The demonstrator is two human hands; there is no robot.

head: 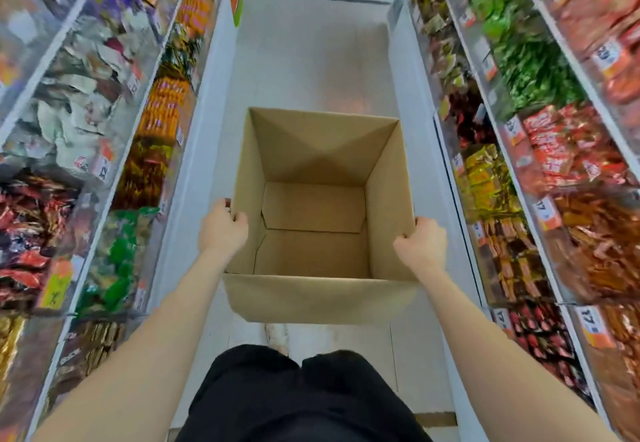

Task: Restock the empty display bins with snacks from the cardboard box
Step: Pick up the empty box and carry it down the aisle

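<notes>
I am gripping the cardboard box [313, 206], left hand [221, 228] and right hand [422, 244] fingers curling over its rims. It is looking empty and the display bins [145, 164] are looking full, so restocking is seemingly finishing

Both my bare arms run up from the lower corners toward mid-frame, pretty straight. My left hand [223, 228] is curled over the left rim of the cardboard box [322, 298], my right hand [420, 246] gripping the right rim.

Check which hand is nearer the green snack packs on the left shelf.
Left. The left hand grips the cardboard box at its left wall, beside the green snack packs; the right hand grips the opposite wall, across the box.
</notes>
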